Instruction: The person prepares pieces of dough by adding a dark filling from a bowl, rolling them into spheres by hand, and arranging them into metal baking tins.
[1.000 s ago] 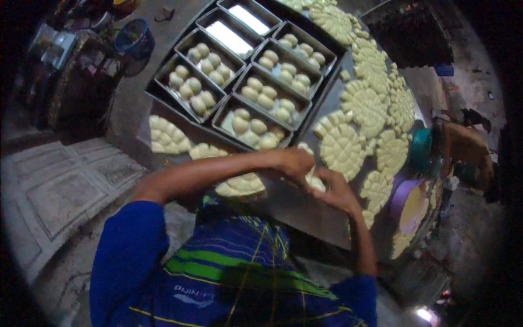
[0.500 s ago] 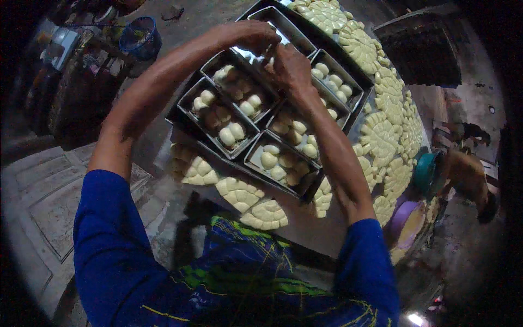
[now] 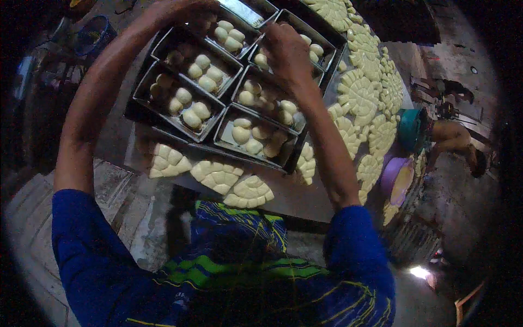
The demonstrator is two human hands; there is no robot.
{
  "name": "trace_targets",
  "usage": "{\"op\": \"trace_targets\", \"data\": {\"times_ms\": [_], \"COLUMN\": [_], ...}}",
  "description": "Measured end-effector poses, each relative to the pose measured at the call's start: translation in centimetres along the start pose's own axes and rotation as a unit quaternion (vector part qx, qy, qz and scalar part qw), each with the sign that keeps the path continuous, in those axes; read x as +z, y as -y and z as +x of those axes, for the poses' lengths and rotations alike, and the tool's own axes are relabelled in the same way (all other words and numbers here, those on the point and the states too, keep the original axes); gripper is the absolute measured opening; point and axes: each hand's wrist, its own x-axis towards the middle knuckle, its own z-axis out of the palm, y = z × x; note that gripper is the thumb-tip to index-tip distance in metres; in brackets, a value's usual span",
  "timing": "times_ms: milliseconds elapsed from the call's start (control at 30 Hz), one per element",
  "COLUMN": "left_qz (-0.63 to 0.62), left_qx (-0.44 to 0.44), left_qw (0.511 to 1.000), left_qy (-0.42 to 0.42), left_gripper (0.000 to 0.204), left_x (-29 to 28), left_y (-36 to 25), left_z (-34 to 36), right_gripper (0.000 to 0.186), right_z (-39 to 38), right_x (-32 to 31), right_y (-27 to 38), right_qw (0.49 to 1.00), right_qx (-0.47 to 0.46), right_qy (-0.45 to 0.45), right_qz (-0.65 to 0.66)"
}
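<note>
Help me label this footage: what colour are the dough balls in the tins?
The dough balls are pale cream, showing best in the head view.

Dough balls [image 3: 202, 61] in tins [image 3: 211, 124]; dough slabs [image 3: 359, 95] before, right; tubs [image 3: 412, 129] farther right.

Dough balls [image 3: 229, 37] now in previously bare tin [image 3: 250, 42]; hands [image 3: 286, 46] moved apart.

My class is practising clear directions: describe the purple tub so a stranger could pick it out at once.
Start at the table holding the metal tins and go right, past the pale dough pieces. By the table's right edge, below the teal tub in the picture, is the purple tub. Its purple wall and beige inside set it apart from that neighbour.
</note>
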Motion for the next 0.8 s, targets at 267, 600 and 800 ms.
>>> {"op": "trace_targets", "data": {"times_ms": [267,600,800], "left_qz": [0.027,-0.224,-0.281], "left_qx": [0.161,0.156,0.102], "left_qw": [0.973,0.95,0.927], "left_qy": [-0.165,-0.153,-0.226], "left_gripper": [0.041,0.039,0.035], "left_x": [5.0,12.6,17.8], "left_y": [-0.8,-13.1,-13.8], "left_z": [1.8,-8.6,-13.8], "right_gripper": [0.023,0.018,0.013], "right_z": [-22.0,-19.8,-18.6], "right_x": [-6.6,-4.6,-4.3], "right_y": [1.9,1.1,0.4], "right_qw": [0.968,0.951,0.914], "right_qx": [0.142,-0.142,-0.251], "right_qy": [0.189,0.26,0.309], "right_qz": [-0.085,-0.092,-0.085]}}
